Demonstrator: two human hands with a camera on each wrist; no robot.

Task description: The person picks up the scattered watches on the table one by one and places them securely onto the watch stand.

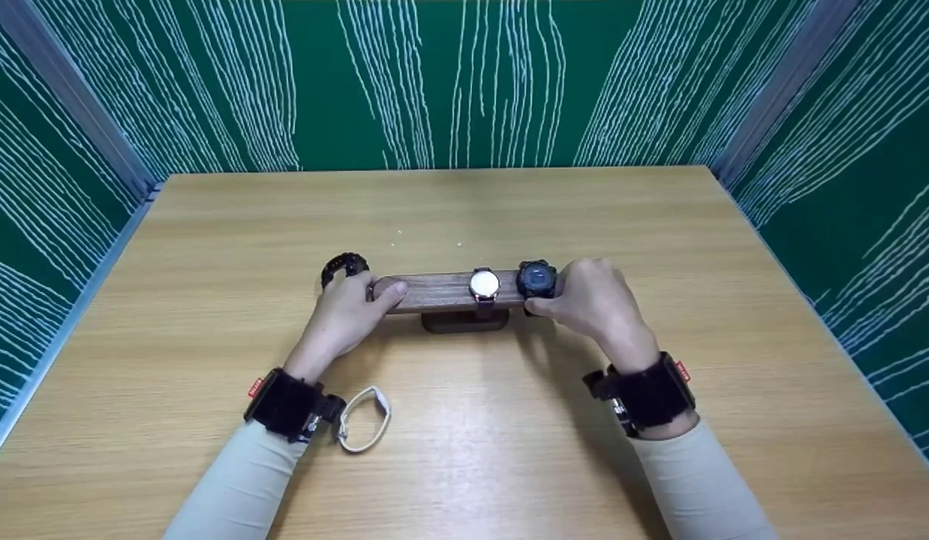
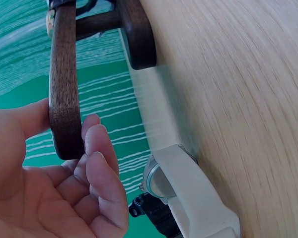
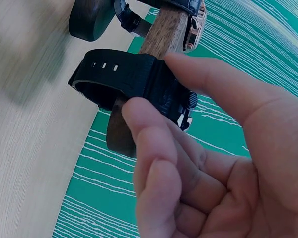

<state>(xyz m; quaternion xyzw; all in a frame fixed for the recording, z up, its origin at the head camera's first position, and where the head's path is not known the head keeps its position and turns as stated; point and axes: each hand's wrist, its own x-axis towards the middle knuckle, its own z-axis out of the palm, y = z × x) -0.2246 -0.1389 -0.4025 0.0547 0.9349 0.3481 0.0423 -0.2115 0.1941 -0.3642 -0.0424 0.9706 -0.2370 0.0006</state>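
A wooden watch stand has a horizontal bar (image 1: 434, 291) above a dark base (image 1: 464, 324). My left hand (image 1: 343, 313) grips the bar's left end, its thumb on the near side and fingers behind. On the right part of the bar hangs a chunky black watch (image 1: 537, 279), its strap looped around the wood in the right wrist view. My right hand (image 1: 601, 301) pinches this watch between thumb and fingers. Just left of it, a watch with a pale round dial (image 1: 484, 283) and dark strap also sits around the bar.
A white-strapped watch (image 1: 365, 420) lies on the table beside my left wrist. Behind my left hand is a black watch (image 1: 344, 262) with a looped band. Patterned green walls (image 1: 337, 82) border the wooden table (image 1: 464, 214) at the back and sides.
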